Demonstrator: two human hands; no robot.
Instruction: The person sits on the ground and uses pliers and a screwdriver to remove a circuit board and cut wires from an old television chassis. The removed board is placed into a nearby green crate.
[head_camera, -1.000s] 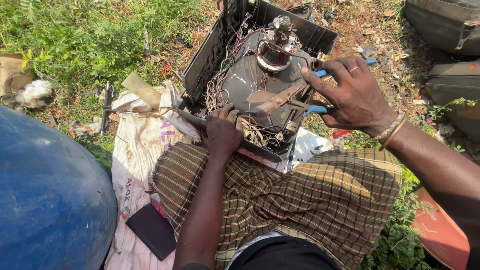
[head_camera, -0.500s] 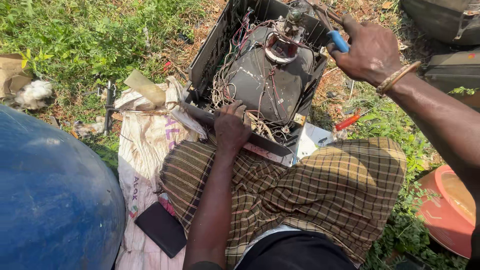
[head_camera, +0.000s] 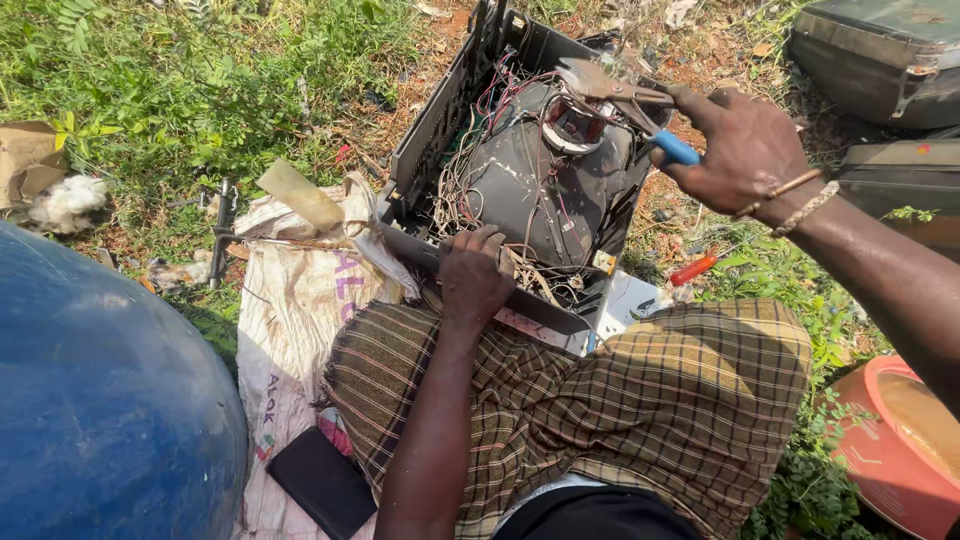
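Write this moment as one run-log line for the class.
left hand: gripping casing edge | right hand: holding blue-handled pliers at tube neck | red screwdriver: on ground

Wires (head_camera: 455, 185) crowd tube (head_camera: 545, 185); casing (head_camera: 440, 130) walls flank; top open.

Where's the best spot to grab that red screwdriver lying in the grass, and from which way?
Probably by its red handle: the screwdriver lies flat in the grass beside the open old television, handle end nearest the checked cloth. Come from above, fingers across the handle, which is thicker than the thin shaft.
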